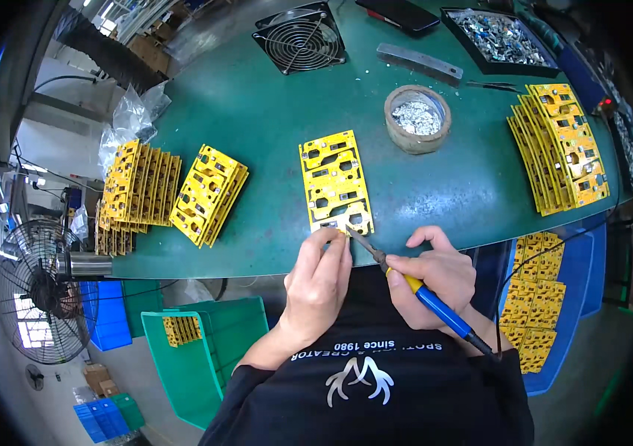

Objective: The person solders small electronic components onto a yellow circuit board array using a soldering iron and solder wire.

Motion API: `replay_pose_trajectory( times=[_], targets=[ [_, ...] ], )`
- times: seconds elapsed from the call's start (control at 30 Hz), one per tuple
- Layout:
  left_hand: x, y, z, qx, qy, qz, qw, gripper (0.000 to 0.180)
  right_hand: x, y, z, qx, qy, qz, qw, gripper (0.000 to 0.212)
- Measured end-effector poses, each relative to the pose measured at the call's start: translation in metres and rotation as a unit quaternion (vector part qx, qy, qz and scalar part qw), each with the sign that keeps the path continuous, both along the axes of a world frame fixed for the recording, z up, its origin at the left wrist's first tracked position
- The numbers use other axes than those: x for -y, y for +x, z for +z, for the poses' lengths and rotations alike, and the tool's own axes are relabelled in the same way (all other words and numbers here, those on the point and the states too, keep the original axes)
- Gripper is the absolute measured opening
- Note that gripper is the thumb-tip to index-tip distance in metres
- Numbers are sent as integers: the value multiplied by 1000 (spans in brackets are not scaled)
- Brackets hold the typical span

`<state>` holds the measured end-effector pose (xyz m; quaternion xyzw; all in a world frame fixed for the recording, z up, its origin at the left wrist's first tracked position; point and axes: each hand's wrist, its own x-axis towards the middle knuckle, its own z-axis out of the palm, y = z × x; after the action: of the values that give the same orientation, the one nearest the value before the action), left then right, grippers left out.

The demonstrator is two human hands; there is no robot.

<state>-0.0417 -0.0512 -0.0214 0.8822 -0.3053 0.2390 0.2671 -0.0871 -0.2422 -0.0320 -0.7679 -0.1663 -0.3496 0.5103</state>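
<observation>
A yellow circuit board panel (335,182) with cut-out openings lies flat on the green table, its near end by the front edge. My left hand (318,279) is closed in a pinch at that near end; whatever sits between the fingertips is too small to make out. In my right hand (435,279) is a soldering iron (435,306) with a blue and yellow handle. Its tip reaches the board's near edge, close beside my left fingertips. A dark cord runs from the iron's back end up to the right.
Stacked yellow boards stand at left (209,195), far left (138,182) and right (562,149). Behind are a round tub of silvery bits (417,119), a metal bar (419,63), tweezers (492,86), a fan (302,41) and a parts tray (498,41). Below the edge are green (242,327) and blue bins (590,267).
</observation>
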Motion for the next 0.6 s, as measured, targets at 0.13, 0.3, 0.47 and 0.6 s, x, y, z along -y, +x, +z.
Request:
replay_pose_trajectory(
  times=[0.13,0.3,0.47,0.6],
  targets=[
    [-4,-1,-1,-11,12,12,1000,25,-1,1,-1,2,-2,-1,1000,20],
    [-6,2,1,-59,8,19,998,31,-1,0,-2,1,2,-4,1000,20],
    [-11,5,-2,-49,38,20,998,34,-2,1,-2,4,7,-6,1000,19],
    [-14,9,-4,-37,45,0,998,34,0,1,-1,-3,-1,-1,1000,19]
  ],
)
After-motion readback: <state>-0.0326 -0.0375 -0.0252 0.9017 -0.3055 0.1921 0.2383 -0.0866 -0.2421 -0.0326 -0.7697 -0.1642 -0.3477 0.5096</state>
